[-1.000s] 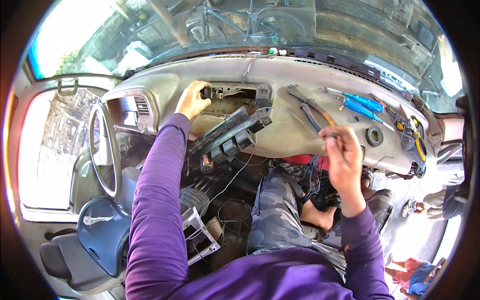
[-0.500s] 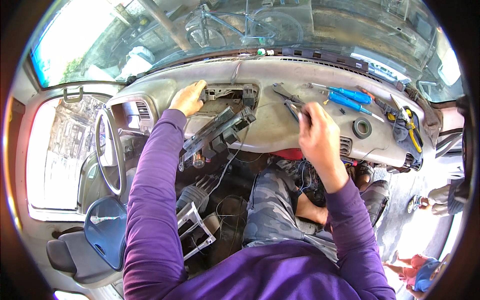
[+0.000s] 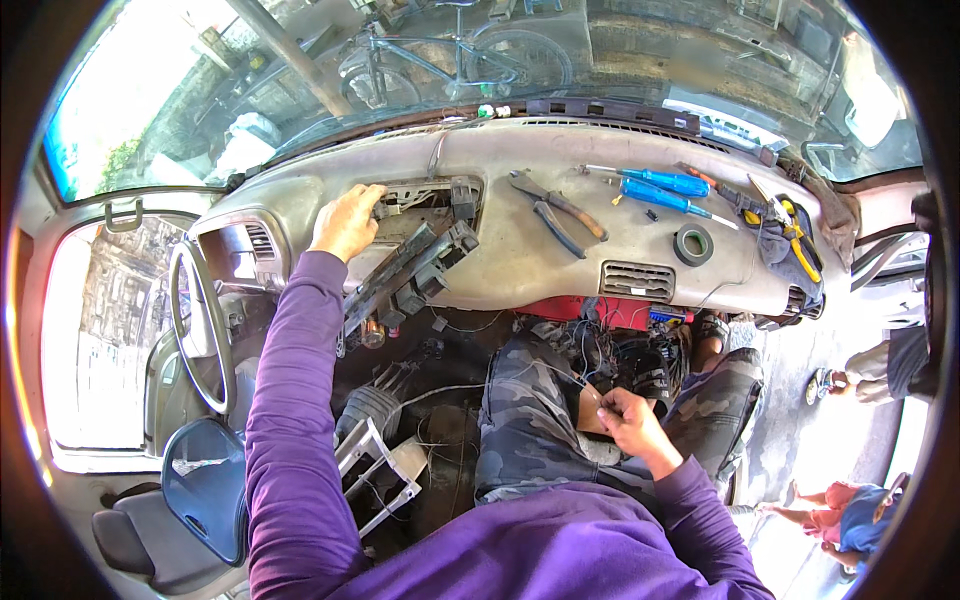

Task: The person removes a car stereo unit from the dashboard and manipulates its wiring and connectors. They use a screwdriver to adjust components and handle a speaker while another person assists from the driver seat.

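Note:
My left hand (image 3: 348,222) reaches to the left end of a rectangular opening (image 3: 425,190) in the grey dashboard. Its fingers are curled together there; what they grip is hidden. Below the opening, a long black bracket-like part (image 3: 410,272) hangs at a slant. Low over my lap, my right hand (image 3: 632,428) is closed, thumb against fingers, on a thin wire (image 3: 545,372). More loose wires (image 3: 592,345) hang under the dashboard in front of my knees. Pliers (image 3: 560,212) with worn handles lie with jaws apart on the dashboard top.
Two blue-handled screwdrivers (image 3: 668,190), black tape (image 3: 693,244) and yellow-black pliers (image 3: 800,245) lie on the dashboard's right side. A steering wheel (image 3: 205,330) stands left. A pale frame (image 3: 385,470) sits beside my camouflage-clad leg. People are outside at right.
My right hand has dropped from above the dashboard to my lap, uncovering the pliers. My left hand stays at the opening. The whole view has shifted a little.

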The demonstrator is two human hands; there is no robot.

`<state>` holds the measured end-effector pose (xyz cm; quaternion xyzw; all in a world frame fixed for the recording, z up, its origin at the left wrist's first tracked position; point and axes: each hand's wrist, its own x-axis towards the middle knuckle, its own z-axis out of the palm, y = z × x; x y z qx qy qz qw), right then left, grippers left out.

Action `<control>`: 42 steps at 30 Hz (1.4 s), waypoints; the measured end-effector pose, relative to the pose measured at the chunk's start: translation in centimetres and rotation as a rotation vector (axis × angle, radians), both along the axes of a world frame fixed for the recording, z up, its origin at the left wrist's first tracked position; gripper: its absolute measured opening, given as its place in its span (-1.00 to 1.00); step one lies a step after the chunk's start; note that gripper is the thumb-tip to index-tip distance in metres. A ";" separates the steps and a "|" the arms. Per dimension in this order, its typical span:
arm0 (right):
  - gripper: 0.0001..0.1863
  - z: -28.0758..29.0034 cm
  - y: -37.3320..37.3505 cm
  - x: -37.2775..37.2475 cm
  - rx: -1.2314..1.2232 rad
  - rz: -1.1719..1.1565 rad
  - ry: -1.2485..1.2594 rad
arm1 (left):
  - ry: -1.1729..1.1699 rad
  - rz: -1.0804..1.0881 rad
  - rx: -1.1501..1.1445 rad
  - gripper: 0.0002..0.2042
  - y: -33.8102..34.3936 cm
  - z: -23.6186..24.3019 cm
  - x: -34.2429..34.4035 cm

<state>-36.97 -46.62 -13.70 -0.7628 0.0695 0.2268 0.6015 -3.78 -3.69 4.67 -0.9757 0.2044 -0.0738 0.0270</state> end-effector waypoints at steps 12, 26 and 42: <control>-0.70 -3.9 0.8 2.6 -0.272 0.081 -0.220 | -0.118 -0.131 -0.021 -0.30 10.7 -1.8 3.8; -0.68 -3.1 -0.4 0.3 -0.302 0.067 -0.136 | 0.043 -0.004 -0.170 -0.27 10.7 -4.9 4.6; -0.81 -3.2 -0.9 1.0 -0.360 0.053 -0.128 | 0.258 0.276 -0.340 -0.52 2.3 -0.1 3.3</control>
